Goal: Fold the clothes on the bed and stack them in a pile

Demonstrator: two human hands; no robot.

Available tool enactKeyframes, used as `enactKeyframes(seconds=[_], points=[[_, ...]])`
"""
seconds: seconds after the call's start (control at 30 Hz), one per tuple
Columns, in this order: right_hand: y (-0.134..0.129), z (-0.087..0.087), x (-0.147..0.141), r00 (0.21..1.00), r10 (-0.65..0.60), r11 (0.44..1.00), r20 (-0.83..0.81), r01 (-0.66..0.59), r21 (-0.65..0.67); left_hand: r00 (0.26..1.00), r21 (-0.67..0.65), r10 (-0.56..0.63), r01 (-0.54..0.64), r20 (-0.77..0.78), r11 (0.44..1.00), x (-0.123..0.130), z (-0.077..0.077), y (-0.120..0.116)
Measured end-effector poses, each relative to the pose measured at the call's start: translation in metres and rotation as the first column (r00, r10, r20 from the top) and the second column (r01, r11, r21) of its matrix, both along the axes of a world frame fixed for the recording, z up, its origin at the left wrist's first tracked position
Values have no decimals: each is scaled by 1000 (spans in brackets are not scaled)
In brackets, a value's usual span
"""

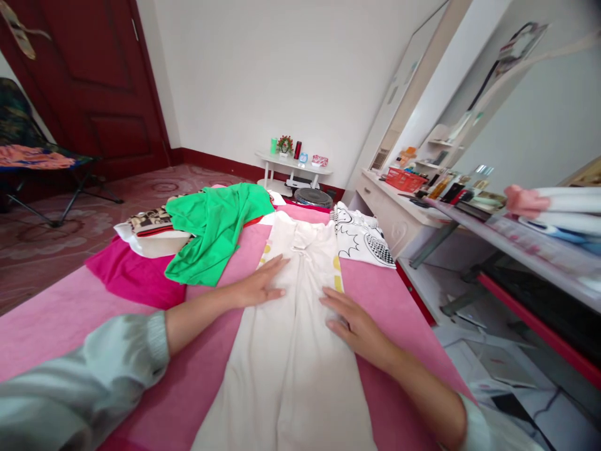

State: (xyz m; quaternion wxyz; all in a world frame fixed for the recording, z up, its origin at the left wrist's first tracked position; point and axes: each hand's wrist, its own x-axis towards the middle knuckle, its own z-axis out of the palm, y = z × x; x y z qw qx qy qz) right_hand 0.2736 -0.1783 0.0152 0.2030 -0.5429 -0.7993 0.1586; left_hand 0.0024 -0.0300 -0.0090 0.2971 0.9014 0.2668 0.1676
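Observation:
White trousers [295, 351] lie spread out on a pink surface [389, 300], waistband at the far end, legs toward me. My left hand [263, 285] rests on their upper left side, fingers apart, holding nothing. On the right edge lies my right hand [350, 319], its fingers also spread. Yellow patches [337, 275] of something beneath show at both sides of the waist. Left of the trousers is a heap with a green garment [216, 225], a magenta one [136, 275] and a patterned one [153, 222]. A white garment with black drawings [361, 238] lies flat at the right.
To the right stand a dresser [389, 203] with a red basket [406, 180] and bottles, and a desk [474, 232] carrying a clear box. A small white table [293, 163] is by the far wall. A folding chair [47, 156] stands at the left near a dark red door [94, 81].

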Motion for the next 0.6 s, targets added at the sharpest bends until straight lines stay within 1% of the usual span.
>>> enactKeyframes(seconds=[0.1,0.17,0.23,0.3,0.37,0.43,0.53,0.6], points=[[-45,2,8,998,64,997,20,-65,30,997,-56,-40,44,70,997,-39,5,-31],[-72,4,16,993,111,993,52,-112,23,993,-89,-67,76,101,993,-63,10,-47],[-94,9,19,989,132,991,74,-132,-1,991,-113,-104,113,87,987,-83,16,-60],[-109,17,16,988,136,991,76,-135,-24,989,-107,-143,146,37,983,-97,25,-72],[-115,26,7,988,141,990,58,-140,-29,982,-63,-189,187,-19,980,-101,34,-83],[-116,31,-4,988,151,988,16,-151,-30,965,6,-258,258,-45,966,-98,43,-94],[-113,29,-11,990,131,988,-59,-135,-70,927,99,-375,374,-13,922,-85,53,-109],[-111,25,-8,991,64,992,-119,-76,-102,912,93,-408,404,32,910,-78,61,-119]])
